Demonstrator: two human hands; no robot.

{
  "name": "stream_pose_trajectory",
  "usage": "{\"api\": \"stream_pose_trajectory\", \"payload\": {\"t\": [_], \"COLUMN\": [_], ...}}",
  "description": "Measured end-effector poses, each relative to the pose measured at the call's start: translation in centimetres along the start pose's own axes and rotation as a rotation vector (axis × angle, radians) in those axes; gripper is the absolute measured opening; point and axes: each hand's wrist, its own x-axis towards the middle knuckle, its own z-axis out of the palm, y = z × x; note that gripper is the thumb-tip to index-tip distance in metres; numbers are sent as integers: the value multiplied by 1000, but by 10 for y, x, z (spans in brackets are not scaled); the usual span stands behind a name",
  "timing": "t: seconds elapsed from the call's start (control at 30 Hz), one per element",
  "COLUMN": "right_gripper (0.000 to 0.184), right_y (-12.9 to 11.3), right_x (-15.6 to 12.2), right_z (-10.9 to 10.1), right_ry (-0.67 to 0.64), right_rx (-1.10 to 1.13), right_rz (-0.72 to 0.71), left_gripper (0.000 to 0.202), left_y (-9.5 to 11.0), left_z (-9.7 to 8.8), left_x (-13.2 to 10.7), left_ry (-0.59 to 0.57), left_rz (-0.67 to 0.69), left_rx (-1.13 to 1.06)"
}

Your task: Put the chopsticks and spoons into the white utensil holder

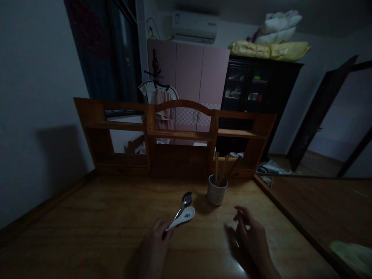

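My left hand [158, 242] is closed on the handles of a white ceramic soup spoon [186, 215] with a blue motif and a shiny metal spoon [186, 199]. The metal spoon's bowl lies just beyond the white one; a dark edge behind it could be another spoon, but I cannot tell. Over the table's right part, my right hand [248, 230] is empty, with fingers loosely bent and apart. Between and beyond the hands stands a light-coloured cup [216, 193] with holes in its side. Several wooden chopsticks [222, 170] lean in it.
The wooden tabletop [95, 221] ends at a wooden shelf unit [180, 135] at the back. A raised edge [290, 217] runs along its right side, with another brown surface beyond. A wall [35, 147] borders the left. Wardrobes [188, 73] stand farther back.
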Motion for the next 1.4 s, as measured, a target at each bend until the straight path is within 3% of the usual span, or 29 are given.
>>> {"api": "stream_pose_trajectory", "payload": {"t": [0.3, 0.47, 0.53, 0.63, 0.7, 0.87, 0.97, 1.1, 1.4], "right_gripper": [26, 25, 27, 32, 34, 20, 22, 11, 10], "right_y": [0, -13, -30, -58, -73, -82, -79, -83, -90], "right_x": [2, 0, -4, -13, -19, -24, -21, -22, -25], "right_z": [0, -3, -4, -3, 0, 7, 8, 5, 8], "right_ry": [-49, -56, -133, -360, -425, -330, -324, -316, -292], "right_rx": [10, 118, 268, 533, 677, 888, 900, 893, 868], "right_rz": [-2, 58, 100, 115, 89, 40, 66, 36, 54], "left_gripper": [24, 17, 16, 17, 20, 26, 26, 27, 30], "left_y": [-6, 7, 14, 23, 25, 24, 24, 28, 31], "left_z": [6, 13, 14, 15, 16, 17, 18, 17, 12], "left_x": [-2, -8, -10, -11, -12, -16, -21, -24, -21], "left_ry": [65, 87, 94, 108, 67, -92, -152, -212, -130], "left_rz": [38, 64, 43, -8, -48, -181, -202, -220, -210], "left_rx": [-196, -442, -531, -625, -679, -801, -864, -937, -849]}}
